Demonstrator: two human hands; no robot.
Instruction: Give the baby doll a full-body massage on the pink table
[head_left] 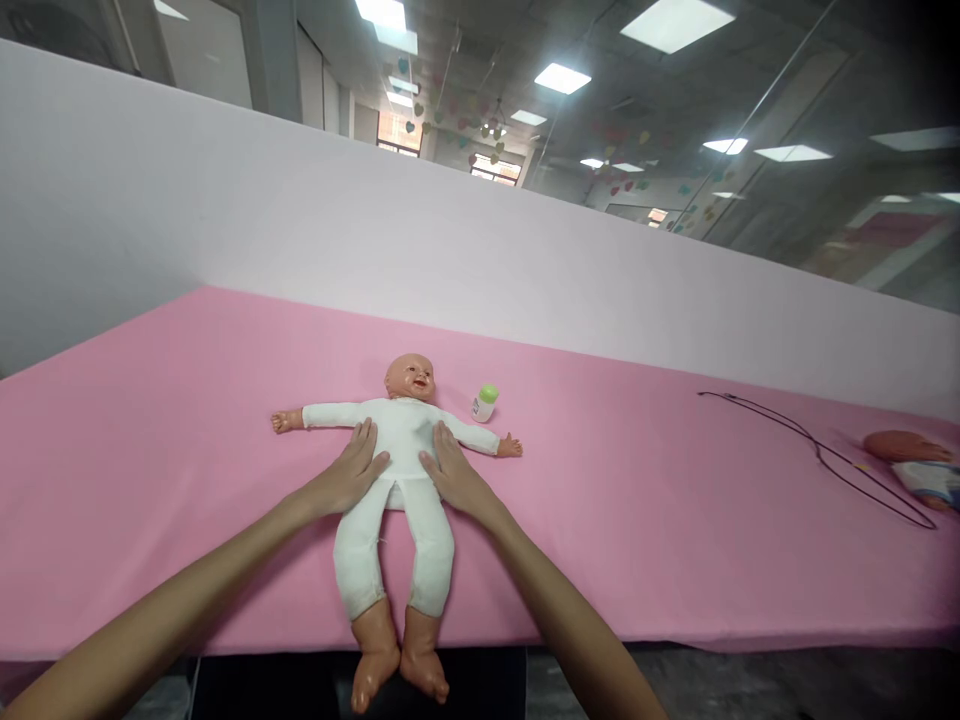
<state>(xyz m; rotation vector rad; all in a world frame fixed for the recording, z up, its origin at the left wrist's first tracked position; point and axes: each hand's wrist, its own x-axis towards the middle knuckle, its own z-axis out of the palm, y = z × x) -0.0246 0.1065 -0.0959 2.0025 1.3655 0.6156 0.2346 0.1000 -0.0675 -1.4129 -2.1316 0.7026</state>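
A baby doll (406, 450) with a white cloth body lies on its back on the pink-covered table (615, 520), arms spread and feet hanging past the front edge. My left hand (358, 468) rests against one side of its torso, fingers stretched out. Against the other side lies my right hand (455, 470), its fingers also extended and flat. Neither hand is closed around anything. A small bottle with a green cap (486, 402) stands beside the doll's head, above its outstretched arm.
At the far right lies a second doll (916, 465), partly cut off by the frame. A thin dark cord (817, 450) loops across the cover near it. Behind the table runs a low white wall (480, 260) with glass above.
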